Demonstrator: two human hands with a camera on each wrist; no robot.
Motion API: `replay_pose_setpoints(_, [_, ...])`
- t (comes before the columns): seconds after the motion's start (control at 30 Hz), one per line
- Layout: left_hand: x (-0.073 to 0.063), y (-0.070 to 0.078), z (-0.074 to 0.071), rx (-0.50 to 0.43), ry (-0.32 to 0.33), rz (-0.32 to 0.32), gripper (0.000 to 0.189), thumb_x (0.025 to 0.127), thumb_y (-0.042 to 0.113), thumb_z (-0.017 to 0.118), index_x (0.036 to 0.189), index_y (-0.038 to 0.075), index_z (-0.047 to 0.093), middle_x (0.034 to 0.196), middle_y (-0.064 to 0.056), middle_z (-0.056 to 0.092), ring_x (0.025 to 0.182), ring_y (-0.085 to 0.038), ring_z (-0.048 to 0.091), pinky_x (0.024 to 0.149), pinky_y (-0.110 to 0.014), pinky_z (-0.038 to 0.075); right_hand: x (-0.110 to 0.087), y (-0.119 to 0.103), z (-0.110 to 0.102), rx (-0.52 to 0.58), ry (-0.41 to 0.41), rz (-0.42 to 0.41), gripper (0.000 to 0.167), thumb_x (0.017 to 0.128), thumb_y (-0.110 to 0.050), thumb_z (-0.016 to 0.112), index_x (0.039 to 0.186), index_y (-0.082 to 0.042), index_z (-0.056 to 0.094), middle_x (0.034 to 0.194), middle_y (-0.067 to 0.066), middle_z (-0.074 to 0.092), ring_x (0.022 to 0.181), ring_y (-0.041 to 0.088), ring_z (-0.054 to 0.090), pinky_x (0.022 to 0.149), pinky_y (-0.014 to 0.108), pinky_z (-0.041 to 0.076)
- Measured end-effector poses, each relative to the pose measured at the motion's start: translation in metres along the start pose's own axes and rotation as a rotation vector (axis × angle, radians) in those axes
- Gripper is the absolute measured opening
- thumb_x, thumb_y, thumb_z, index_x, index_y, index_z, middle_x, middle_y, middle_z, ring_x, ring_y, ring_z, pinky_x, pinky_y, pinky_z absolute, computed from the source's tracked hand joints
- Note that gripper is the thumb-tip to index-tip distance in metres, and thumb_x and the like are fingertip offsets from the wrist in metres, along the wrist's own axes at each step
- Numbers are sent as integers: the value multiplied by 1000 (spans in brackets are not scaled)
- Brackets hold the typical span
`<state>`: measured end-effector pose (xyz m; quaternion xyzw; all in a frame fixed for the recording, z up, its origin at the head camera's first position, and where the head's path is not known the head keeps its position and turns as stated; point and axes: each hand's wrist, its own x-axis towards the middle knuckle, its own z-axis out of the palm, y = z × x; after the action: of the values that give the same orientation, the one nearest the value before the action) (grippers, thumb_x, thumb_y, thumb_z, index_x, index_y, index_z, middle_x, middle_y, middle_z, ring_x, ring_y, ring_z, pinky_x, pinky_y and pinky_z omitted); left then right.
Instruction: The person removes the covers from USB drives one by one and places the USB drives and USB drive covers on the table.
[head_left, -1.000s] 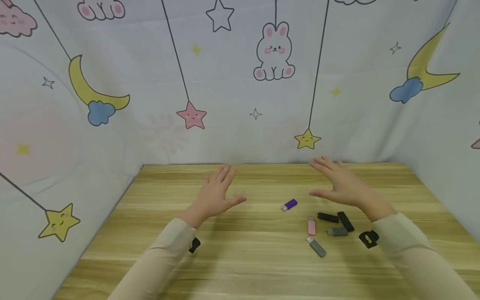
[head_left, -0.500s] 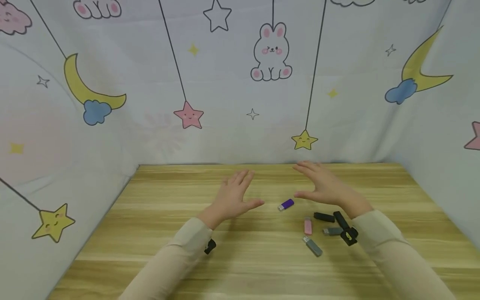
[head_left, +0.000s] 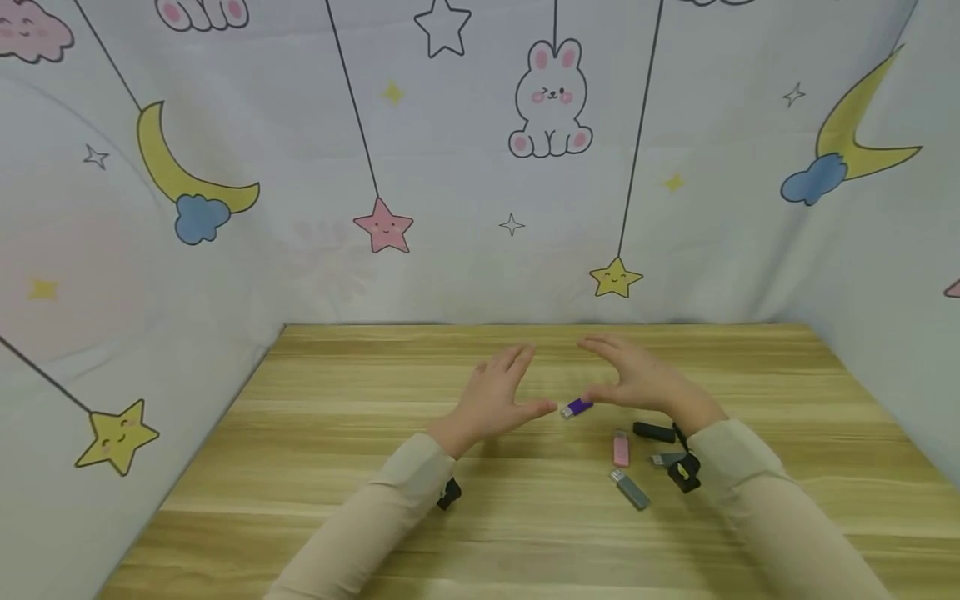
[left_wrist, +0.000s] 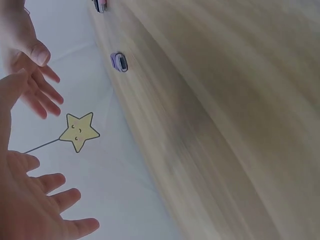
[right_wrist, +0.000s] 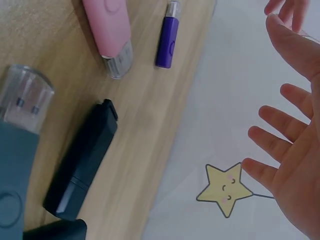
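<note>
Both hands hover above the wooden table with fingers spread and nothing held. My left hand (head_left: 497, 402) is left of a purple USB stick (head_left: 577, 407). The right hand (head_left: 639, 382) hangs over that stick's far side, its thumb partly covering it in the head view. Nearer me lie a pink USB stick (head_left: 621, 449) and a grey USB stick (head_left: 629, 490). A black USB stick (head_left: 654, 432) rests close to the right wrist. Another grey USB stick (head_left: 666, 460) and a second black one (head_left: 681, 437) are partly hidden by the right wrist's camera.
The wooden table (head_left: 360, 392) reaches back to a white curtain (head_left: 450, 275) printed with stars, moons and a rabbit. Curtain sides flank it left and right. A small black camera (head_left: 684, 473) sits under the right wrist, another camera (head_left: 449, 494) under the left.
Both hands have moved toward each other, the left one rightward and the right one leftward, over the table. The USB sticks have stayed in place.
</note>
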<state>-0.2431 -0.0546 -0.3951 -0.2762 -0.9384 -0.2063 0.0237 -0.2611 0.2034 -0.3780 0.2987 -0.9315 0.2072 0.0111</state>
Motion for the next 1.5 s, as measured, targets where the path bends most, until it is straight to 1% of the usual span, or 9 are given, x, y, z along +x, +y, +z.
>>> replay_pose_setpoints(0.17, [4, 4, 9, -50, 9, -19, 86, 90, 53, 60, 153, 8, 23, 155, -16, 28, 141, -34, 29, 110, -58, 26, 1, 3, 8, 22, -8, 18, 78, 83, -36, 75, 145, -4, 40, 148, 22, 39, 134, 43, 36, 106, 60, 31])
replay_pose_setpoints(0.43, [8, 11, 21, -108, -35, -87, 83, 89, 47, 64, 152, 9, 26, 152, -17, 34, 138, -36, 34, 108, -60, 27, 1, 5, 19, 19, -25, 32, 77, 81, -31, 77, 143, -2, 43, 146, 22, 41, 134, 43, 37, 107, 59, 31])
replay_pose_setpoints(0.67, [16, 14, 32, -92, -60, -96, 82, 89, 47, 65, 151, 7, 29, 150, -16, 37, 134, -36, 39, 107, -56, 33, 3, 12, 30, 22, -15, 3, 75, 79, -28, 79, 139, 1, 46, 144, 25, 43, 132, 44, 38, 107, 59, 31])
replay_pose_setpoints(0.83, [20, 17, 36, -99, -72, -106, 81, 89, 45, 66, 151, 7, 30, 149, -16, 39, 134, -35, 40, 108, -54, 34, 6, 16, 36, 51, -34, 15, 75, 79, -27, 79, 140, 1, 45, 145, 25, 41, 133, 45, 37, 107, 60, 30])
replay_pose_setpoints(1.07, [25, 19, 41, -94, -89, -118, 83, 88, 45, 67, 151, 8, 29, 148, -17, 39, 134, -35, 39, 106, -57, 34, 7, 12, 38, 71, -69, 35, 74, 79, -23, 79, 140, 1, 45, 143, 24, 43, 133, 45, 36, 108, 60, 29])
replay_pose_setpoints(1.2, [27, 19, 43, -98, -109, -134, 82, 88, 44, 67, 151, 8, 29, 147, -16, 40, 132, -34, 41, 106, -58, 33, 8, 12, 40, 42, -83, 28, 70, 80, -23, 78, 138, 0, 48, 142, 25, 44, 132, 46, 37, 107, 60, 30])
replay_pose_setpoints(1.3, [28, 20, 44, -112, -109, -146, 79, 87, 41, 69, 149, 7, 33, 143, -15, 44, 130, -33, 43, 106, -58, 33, 9, 13, 42, 24, -100, 37, 66, 81, -25, 78, 137, -2, 50, 143, 26, 42, 133, 47, 36, 106, 61, 30])
replay_pose_setpoints(1.43, [30, 22, 44, -107, -119, -156, 76, 85, 39, 72, 146, 9, 39, 140, -13, 47, 129, -30, 44, 106, -56, 34, 10, 13, 43, 21, -119, 57, 62, 81, -24, 77, 135, -4, 53, 143, 26, 42, 133, 48, 35, 106, 62, 30])
replay_pose_setpoints(1.5, [31, 23, 44, -90, -125, -156, 76, 84, 39, 73, 145, 8, 42, 137, -12, 50, 126, -29, 47, 105, -52, 37, 11, 12, 44, 19, -125, 64, 60, 81, -23, 77, 134, -5, 55, 143, 26, 42, 132, 48, 36, 106, 61, 30])
